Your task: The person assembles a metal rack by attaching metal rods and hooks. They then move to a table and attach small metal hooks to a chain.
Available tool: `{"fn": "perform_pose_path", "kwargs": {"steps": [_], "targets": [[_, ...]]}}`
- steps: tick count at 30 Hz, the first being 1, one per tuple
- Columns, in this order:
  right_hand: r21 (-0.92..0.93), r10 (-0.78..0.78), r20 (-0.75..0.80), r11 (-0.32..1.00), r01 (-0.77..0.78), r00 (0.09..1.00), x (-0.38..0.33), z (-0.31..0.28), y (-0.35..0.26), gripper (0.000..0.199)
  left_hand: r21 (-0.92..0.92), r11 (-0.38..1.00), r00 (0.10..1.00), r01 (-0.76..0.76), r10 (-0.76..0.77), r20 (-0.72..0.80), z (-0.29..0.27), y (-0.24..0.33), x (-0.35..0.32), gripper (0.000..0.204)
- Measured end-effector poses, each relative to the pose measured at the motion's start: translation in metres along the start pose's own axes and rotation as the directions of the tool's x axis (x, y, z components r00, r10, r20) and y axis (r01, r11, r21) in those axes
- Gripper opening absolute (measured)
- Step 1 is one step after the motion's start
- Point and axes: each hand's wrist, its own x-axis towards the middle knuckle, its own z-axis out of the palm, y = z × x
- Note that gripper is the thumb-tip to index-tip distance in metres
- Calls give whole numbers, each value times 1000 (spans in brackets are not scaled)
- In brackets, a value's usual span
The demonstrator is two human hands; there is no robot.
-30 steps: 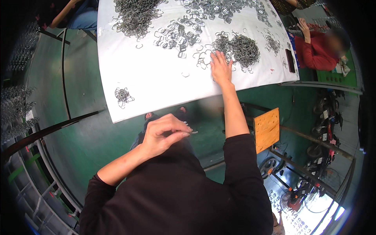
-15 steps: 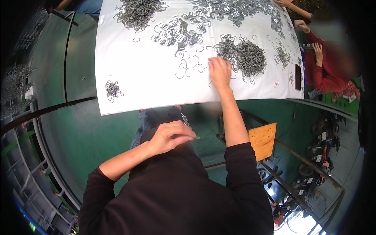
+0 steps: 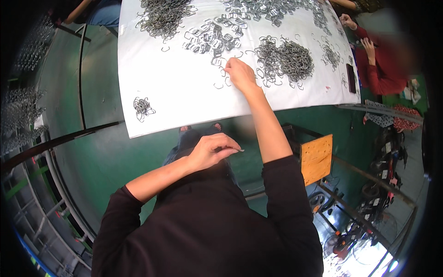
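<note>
Above my lap, my left hand (image 3: 213, 150) pinches a small metal piece (image 3: 242, 150) between thumb and fingertips; only its tip shows. Over the white table my right hand (image 3: 241, 74) reaches forward, fingers drawn together among loose bent-wire hooks (image 3: 218, 86). What its fingertips hold, if anything, is hidden. Just beyond them lie flat metal buckles (image 3: 215, 43) in a loose heap. To the right of that hand is a dense pile of dark wire hooks (image 3: 295, 61).
Another hook pile (image 3: 165, 18) lies at the table's far left, and a small cluster of metal pieces (image 3: 143, 108) near the left front corner. A dark phone-like slab (image 3: 351, 78) rests by the right edge. A person in red (image 3: 387, 69) works there. A wooden board (image 3: 316, 159) stands below.
My right hand has moved left from beside the dense hook pile to the loose hooks near the buckles. My left hand keeps its pinch and appears slightly higher and further right.
</note>
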Motion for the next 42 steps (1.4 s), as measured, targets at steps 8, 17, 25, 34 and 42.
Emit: {"fn": "perform_pose_path", "kwargs": {"steps": [8,17,25,34,42], "targets": [[509,350,-341,849,-142,873,-152,-45,-50,10,-29,1000,998,12,-10,67,-22,-7,-3,10],[929,754,-200,349,-124,625,-253,-34,-153,10,-55,998,993,-39,45,107,-32,-4,7,12],[918,789,-319,394,-34,526,-246,-17,-153,10,-112,992,985,-64,81,154,-22,-4,14,12],[837,728,-515,542,81,452,-250,-6,-132,8,505,855,975,-118,195,-102,-84,-87,107,22],[758,672,-586,652,14,453,-257,-8,-116,7,699,692,962,-182,272,-18,-122,-168,169,20]]}}
